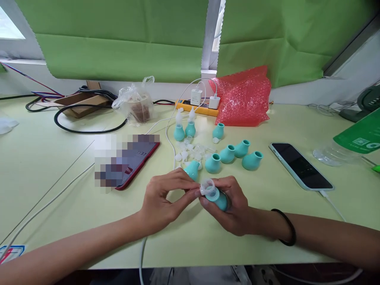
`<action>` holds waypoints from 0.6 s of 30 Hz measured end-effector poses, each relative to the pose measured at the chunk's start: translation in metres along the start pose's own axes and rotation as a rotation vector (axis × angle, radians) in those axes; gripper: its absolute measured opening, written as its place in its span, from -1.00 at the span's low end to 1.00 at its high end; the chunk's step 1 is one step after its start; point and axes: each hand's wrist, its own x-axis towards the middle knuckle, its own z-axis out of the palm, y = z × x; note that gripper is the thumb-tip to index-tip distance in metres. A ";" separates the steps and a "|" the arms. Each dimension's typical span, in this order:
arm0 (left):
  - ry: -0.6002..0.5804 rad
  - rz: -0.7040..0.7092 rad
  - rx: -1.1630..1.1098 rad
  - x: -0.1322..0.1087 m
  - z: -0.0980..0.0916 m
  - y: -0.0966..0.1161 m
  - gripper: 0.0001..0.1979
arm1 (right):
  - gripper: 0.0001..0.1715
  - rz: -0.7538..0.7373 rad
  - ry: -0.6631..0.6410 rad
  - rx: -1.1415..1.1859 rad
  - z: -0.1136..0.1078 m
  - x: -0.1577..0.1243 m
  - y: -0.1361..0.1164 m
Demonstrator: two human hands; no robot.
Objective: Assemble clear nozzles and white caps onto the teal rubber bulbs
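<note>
The left hand (162,202) pinches a clear plastic piece (203,189) at the mouth of the teal bulb (220,201), which the right hand (238,213) grips above the table (113,241), apparently a fitting step, so the next move calls for careful alignment.

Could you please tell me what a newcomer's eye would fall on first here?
Probably the red bubble-wrap bag at the back of the table, bright against the green blinds behind it. Next would come the teal bulb in the right hand, front and centre, with the left hand's fingertips at the translucent plastic piece on its mouth.
</note>
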 end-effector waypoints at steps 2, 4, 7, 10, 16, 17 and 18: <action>0.002 -0.126 -0.069 -0.002 0.001 0.002 -0.88 | -0.63 0.001 0.004 -0.004 0.001 -0.002 0.001; 0.002 -0.139 -0.073 -0.002 0.002 0.004 -0.87 | -0.63 0.009 -0.037 0.036 0.000 -0.002 0.002; 0.022 0.017 0.014 -0.003 0.003 0.006 -0.85 | -0.59 -0.011 -0.118 0.115 -0.002 0.001 0.000; 0.028 0.141 0.114 -0.003 0.005 0.008 -0.84 | -0.56 -0.040 -0.178 0.211 -0.002 0.005 -0.003; 0.068 0.213 0.187 -0.006 0.006 0.016 -0.78 | -0.58 -0.072 -0.216 0.283 -0.001 0.007 -0.003; 0.075 0.217 0.193 -0.007 0.006 0.017 -0.77 | -0.60 -0.077 -0.209 0.275 -0.001 0.006 -0.003; 0.080 0.219 0.198 -0.007 0.006 0.017 -0.77 | -0.62 -0.079 -0.207 0.264 -0.001 0.006 -0.003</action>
